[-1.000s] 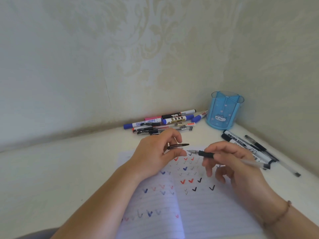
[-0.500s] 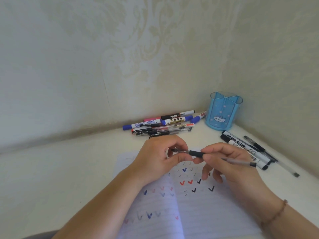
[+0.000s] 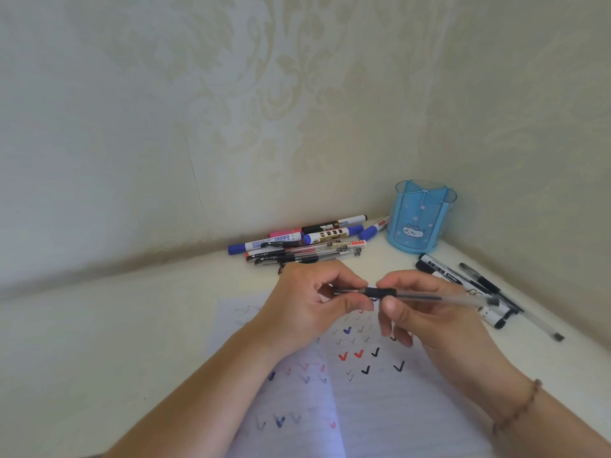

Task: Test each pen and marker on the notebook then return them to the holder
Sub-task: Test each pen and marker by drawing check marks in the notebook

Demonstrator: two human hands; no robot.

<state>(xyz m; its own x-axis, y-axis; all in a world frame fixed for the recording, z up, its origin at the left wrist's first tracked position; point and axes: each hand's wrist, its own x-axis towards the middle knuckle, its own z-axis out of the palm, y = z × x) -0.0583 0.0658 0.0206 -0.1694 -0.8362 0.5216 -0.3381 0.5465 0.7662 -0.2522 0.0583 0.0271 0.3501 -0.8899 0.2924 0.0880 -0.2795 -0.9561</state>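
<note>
Above the open notebook, my right hand grips a clear gel pen with a black grip, held level. My left hand pinches the pen's dark cap, which sits over the pen's tip end. The page carries several red, blue and black tick marks. The blue pen holder stands in the far right corner; I see no pens sticking out of it.
A pile of markers and pens lies by the back wall, left of the holder. Two black-and-white markers and a couple of pens lie to the right of the notebook. Walls close in behind and on the right.
The cap in my left hand and the pen in my right hand, first held apart, have come together; the cap now covers the tip.
</note>
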